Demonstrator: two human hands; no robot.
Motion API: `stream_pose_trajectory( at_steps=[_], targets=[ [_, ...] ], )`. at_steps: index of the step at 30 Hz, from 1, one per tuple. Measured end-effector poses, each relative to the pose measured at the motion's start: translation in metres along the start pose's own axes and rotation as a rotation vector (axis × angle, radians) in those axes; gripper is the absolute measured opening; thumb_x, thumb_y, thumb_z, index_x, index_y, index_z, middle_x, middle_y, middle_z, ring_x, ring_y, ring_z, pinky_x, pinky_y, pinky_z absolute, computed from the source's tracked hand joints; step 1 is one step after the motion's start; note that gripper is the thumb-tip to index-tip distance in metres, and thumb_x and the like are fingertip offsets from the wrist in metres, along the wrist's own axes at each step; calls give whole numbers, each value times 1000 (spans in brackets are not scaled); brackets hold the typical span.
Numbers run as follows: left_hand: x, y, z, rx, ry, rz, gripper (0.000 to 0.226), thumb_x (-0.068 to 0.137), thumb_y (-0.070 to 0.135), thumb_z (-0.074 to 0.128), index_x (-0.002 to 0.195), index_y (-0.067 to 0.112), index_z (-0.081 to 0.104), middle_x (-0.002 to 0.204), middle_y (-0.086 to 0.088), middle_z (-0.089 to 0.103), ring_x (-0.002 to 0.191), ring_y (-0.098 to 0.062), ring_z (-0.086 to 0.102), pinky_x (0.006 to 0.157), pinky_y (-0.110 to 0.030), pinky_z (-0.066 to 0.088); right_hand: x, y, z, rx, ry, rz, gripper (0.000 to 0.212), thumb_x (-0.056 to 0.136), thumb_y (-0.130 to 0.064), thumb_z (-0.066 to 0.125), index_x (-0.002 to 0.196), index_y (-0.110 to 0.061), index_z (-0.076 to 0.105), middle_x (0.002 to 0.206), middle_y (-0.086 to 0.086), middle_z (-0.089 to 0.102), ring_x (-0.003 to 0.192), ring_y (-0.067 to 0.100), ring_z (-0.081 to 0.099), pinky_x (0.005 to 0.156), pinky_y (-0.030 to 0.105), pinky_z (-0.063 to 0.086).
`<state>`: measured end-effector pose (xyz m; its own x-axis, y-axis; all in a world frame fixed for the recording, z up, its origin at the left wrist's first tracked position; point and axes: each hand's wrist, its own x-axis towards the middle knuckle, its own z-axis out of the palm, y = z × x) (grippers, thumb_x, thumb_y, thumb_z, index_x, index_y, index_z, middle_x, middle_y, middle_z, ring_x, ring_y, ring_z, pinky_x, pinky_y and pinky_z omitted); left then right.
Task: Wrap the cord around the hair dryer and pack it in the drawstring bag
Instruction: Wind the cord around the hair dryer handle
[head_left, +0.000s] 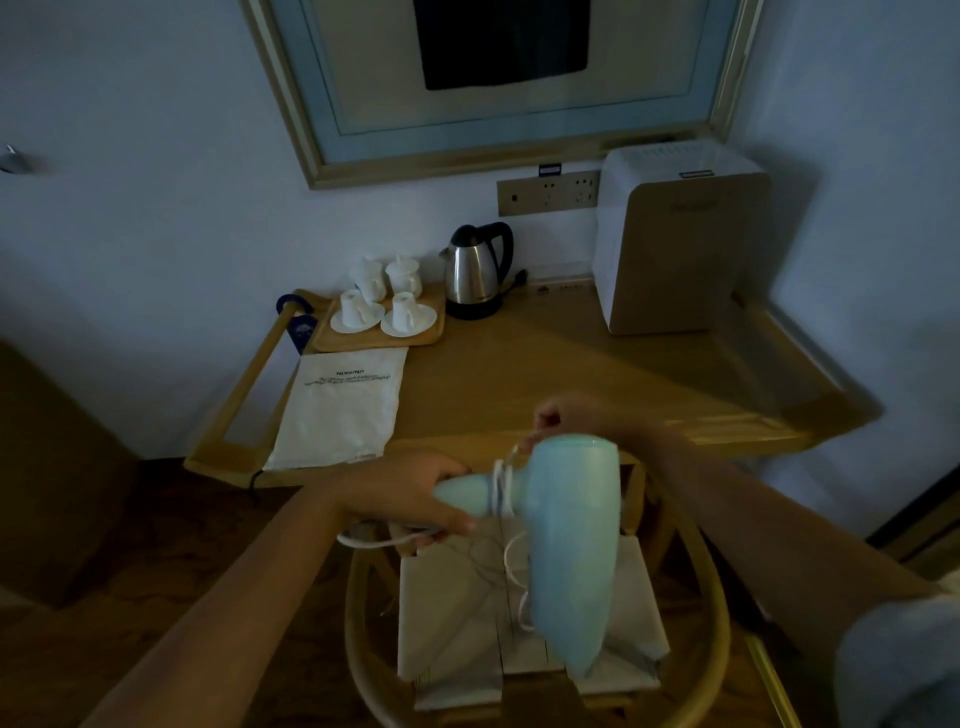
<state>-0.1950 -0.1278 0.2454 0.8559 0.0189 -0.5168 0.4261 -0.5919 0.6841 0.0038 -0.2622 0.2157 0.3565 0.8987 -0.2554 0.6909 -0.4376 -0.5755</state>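
Left hand (415, 493) grip is closed around the handle of the pale blue hair dryer (566, 540), held in the air above a woven chair seat (457, 623); right hand (550, 421) grip pinches the white cord (501, 480), which is looped around the handle where it meets the body. White drawstring bag (340, 410) lies flat near the left front edge of the table (545, 374), well apart from the dryer. Behind it, a wooden tray (431, 332) holds white cups, just beside a kettle (475, 270).
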Motion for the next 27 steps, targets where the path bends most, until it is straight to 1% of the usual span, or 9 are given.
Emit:
stream_pose_trajectory(
  at_steps=[2, 4, 10, 14, 16, 18, 20, 23, 27],
  targets=[
    [10, -1, 11, 75, 12, -48, 35, 82, 32, 67, 109, 11, 59, 75, 0, 69, 51, -6, 60, 62, -29, 55, 3, -9, -6, -24, 56, 27, 24, 78, -36, 69, 70, -16, 58, 64, -6, 49, 58, 7, 43, 51, 20, 34],
    [19, -6, 20, 96, 25, -96, 33, 82, 36, 67, 104, 13, 60, 77, -1, 70, 51, -6, 60, 61, -27, 54, 2, -19, -7, -20, 113, 14, 25, 75, -38, 71, 77, -16, 61, 67, -7, 52, 60, 6, 47, 51, 20, 34],
    [41, -13, 37, 107, 154, -219, 35, 79, 38, 68, 104, 16, 58, 68, 2, 67, 55, -11, 63, 59, -26, 54, -13, -57, 1, -65, 192, -54, 18, 82, -27, 65, 83, -8, 68, 83, 5, 67, 62, 8, 52, 51, 21, 40],
    [49, -22, 28, 14, 321, -260, 26, 81, 41, 66, 79, 16, 60, 55, 4, 65, 46, -7, 61, 49, -20, 50, -35, -66, 11, -24, 154, -65, 22, 91, -14, 46, 86, -3, 65, 81, 10, 64, 56, 11, 47, 50, 25, 37],
    [47, -25, 23, -186, 433, -242, 27, 83, 39, 64, 77, 13, 63, 56, 0, 66, 41, -7, 57, 44, -18, 45, -41, -58, 24, 27, 194, -48, 25, 92, -12, 43, 88, -5, 66, 84, 9, 65, 64, 15, 53, 57, 27, 41],
    [45, -26, 22, -477, 499, -188, 26, 85, 34, 64, 83, 8, 63, 62, -6, 65, 43, -11, 57, 46, -21, 45, -40, -44, 40, 77, 287, -17, 24, 93, -16, 45, 90, -6, 67, 93, 10, 68, 73, 16, 54, 58, 23, 35],
    [45, -28, 22, -589, 506, -134, 26, 86, 33, 62, 85, 8, 61, 58, -5, 63, 43, -12, 56, 45, -23, 44, -37, -33, 59, 149, 437, 10, 23, 93, -19, 49, 90, -5, 67, 91, 12, 69, 70, 14, 51, 53, 23, 28],
    [50, -28, 28, -680, 505, -135, 32, 86, 39, 59, 82, 7, 61, 52, -3, 61, 41, -12, 54, 42, -22, 41, -34, -25, 94, 199, 647, -11, 20, 93, -21, 51, 90, -7, 65, 84, 11, 68, 67, 15, 54, 54, 22, 33],
    [60, -24, 41, -846, 538, -222, 49, 82, 52, 58, 71, 5, 66, 49, -6, 60, 39, -16, 52, 46, -24, 39, -32, -26, 119, 436, 590, 71, 19, 93, -19, 49, 83, -11, 64, 70, 1, 62, 57, 3, 53, 57, 24, 38]
  ],
)
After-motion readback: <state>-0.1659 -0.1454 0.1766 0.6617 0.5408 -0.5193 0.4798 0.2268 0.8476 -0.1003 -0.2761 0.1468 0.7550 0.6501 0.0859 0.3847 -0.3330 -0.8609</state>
